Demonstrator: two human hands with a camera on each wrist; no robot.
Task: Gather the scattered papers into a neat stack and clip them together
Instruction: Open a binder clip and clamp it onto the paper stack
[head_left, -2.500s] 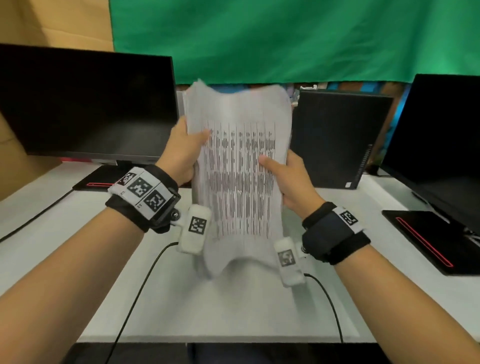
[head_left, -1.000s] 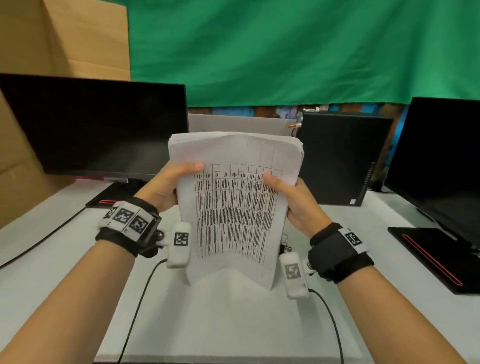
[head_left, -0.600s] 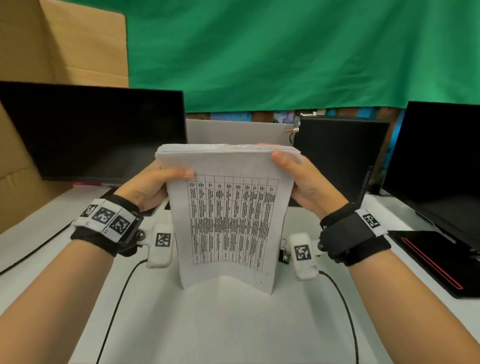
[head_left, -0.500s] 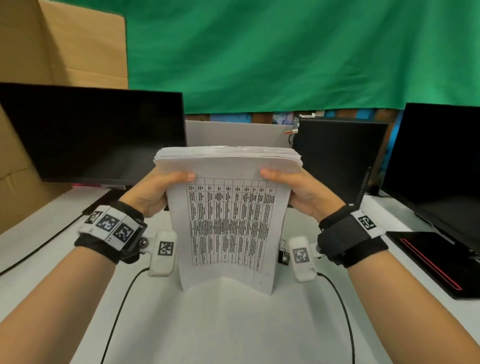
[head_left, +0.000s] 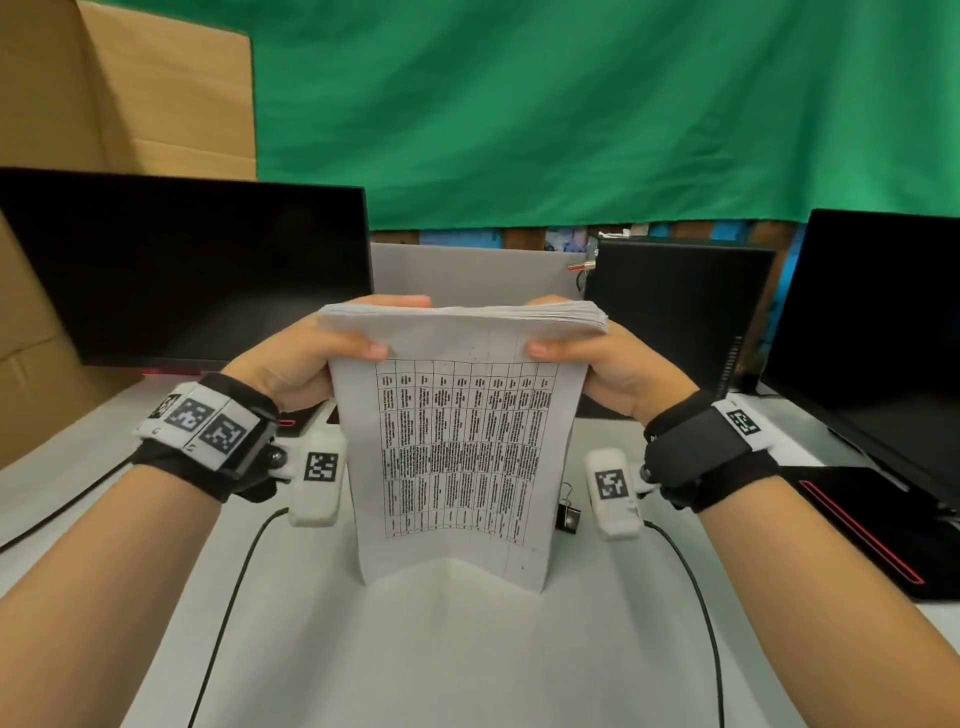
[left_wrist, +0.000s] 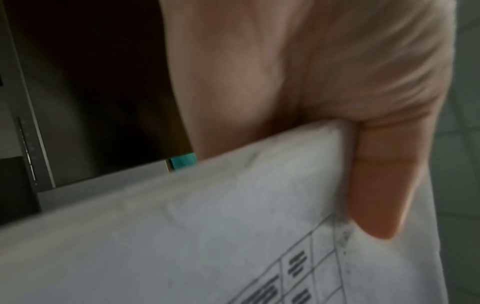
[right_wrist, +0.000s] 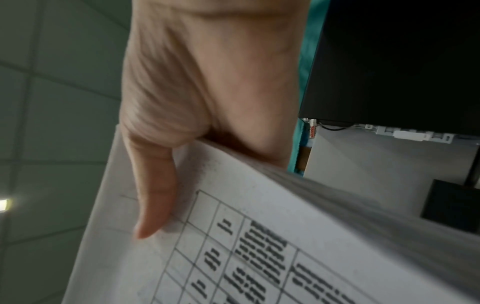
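Observation:
A thick stack of printed papers (head_left: 457, 447) stands upright on its bottom edge on the white table (head_left: 457, 665), the front sheet showing a table of text. My left hand (head_left: 311, 353) grips the stack's upper left edge, thumb on the front sheet, fingers behind. My right hand (head_left: 597, 358) grips the upper right edge the same way. In the left wrist view the thumb (left_wrist: 384, 185) presses the papers (left_wrist: 207, 236); in the right wrist view the thumb (right_wrist: 153, 189) lies on the papers (right_wrist: 259, 246). A small black binder clip (head_left: 568, 517) lies on the table right of the stack.
A dark monitor (head_left: 182, 270) stands at the back left and another (head_left: 878, 338) at the right. A black computer case (head_left: 680, 312) stands behind the stack. Wrist camera cables (head_left: 228, 597) trail over the table. A cardboard box (head_left: 104, 104) is at far left.
The stack came down from held in the air to standing on the table. Both hands shifted up to its top corners, and the sheets' top edges look more even.

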